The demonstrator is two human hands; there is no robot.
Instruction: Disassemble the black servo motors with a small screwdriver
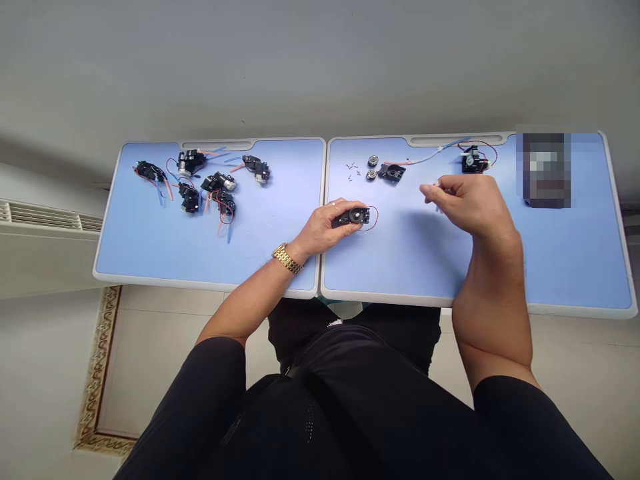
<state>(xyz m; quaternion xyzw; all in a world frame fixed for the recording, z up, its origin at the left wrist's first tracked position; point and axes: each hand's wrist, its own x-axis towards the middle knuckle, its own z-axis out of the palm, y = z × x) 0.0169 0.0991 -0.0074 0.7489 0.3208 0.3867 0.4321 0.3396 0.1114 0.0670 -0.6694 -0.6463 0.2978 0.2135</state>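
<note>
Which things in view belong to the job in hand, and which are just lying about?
Likely in the job:
black device in the left hand
loose screws
two round metal parts
black casing part

Apparently just lying about:
black assemblies, left
wired black unit, right
blurred dark box, far right

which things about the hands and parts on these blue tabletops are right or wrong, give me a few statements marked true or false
1. The left hand holds a black assembly. True.
2. The right wrist wears a gold watch. False: the gold watch is on the left wrist.
3. A thin red wire loops beside the held black assembly. True.
4. The right hand lies flat and spread out. False: its fingers are curled.
5. In the picture, the loose screws lie left of the two round metal parts. True.
6. Every black unit is on the right tabletop. False: several lie on the left tabletop.
</note>
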